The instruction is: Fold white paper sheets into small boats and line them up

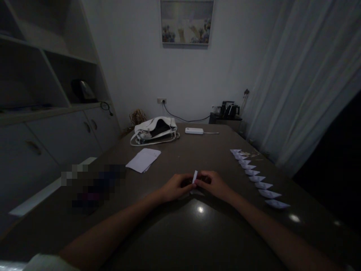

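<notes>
A small folded piece of white paper (195,176) stands on edge between my two hands, just above the dark table. My left hand (177,186) pinches it from the left with its fingertips. From the right, my right hand (213,184) grips the same paper, thumb and finger closed on it. The paper's lower part is partly hidden by my fingers. To the right, several folded white paper boats (263,185) stand in a row that runs away from me. A stack of white paper sheets (143,160) lies to the left, beyond my left hand.
A white handbag (156,130) lies at the table's far end, with a white power bank (194,131) and short cable beside it. Blurred blocks hide something at the left edge. A dark table (175,233) reflects a lamp. Cabinets (64,139) stand left, a curtain (304,82) right.
</notes>
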`<state>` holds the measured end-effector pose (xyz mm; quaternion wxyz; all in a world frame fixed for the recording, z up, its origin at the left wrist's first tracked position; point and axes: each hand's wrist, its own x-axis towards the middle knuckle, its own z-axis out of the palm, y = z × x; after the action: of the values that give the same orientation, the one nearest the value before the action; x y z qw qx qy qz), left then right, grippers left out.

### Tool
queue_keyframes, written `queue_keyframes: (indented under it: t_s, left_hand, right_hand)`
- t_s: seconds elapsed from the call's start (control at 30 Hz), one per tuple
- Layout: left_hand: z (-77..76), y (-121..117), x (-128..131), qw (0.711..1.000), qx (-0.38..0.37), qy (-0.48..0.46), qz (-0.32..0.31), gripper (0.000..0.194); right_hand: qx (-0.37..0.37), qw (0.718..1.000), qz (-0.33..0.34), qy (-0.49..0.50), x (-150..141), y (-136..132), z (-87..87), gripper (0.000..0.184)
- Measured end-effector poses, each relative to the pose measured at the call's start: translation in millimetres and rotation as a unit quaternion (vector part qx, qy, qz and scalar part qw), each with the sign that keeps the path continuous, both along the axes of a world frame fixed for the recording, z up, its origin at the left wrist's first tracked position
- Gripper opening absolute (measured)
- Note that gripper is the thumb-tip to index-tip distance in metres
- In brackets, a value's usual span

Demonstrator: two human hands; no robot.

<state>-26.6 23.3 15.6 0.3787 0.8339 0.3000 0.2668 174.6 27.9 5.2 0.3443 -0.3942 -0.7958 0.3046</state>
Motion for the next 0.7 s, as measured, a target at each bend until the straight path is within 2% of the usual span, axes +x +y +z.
queue_keyframes:
  t_s: [0.7]
  left_hand:
    - [1.3,0.3,0.6,1.000,-0.007,-0.008,0.005,0.036]
  right_hand:
    - [0.008,1.000,-0.008,0.004,-0.7,-0.8,1.3,0.025]
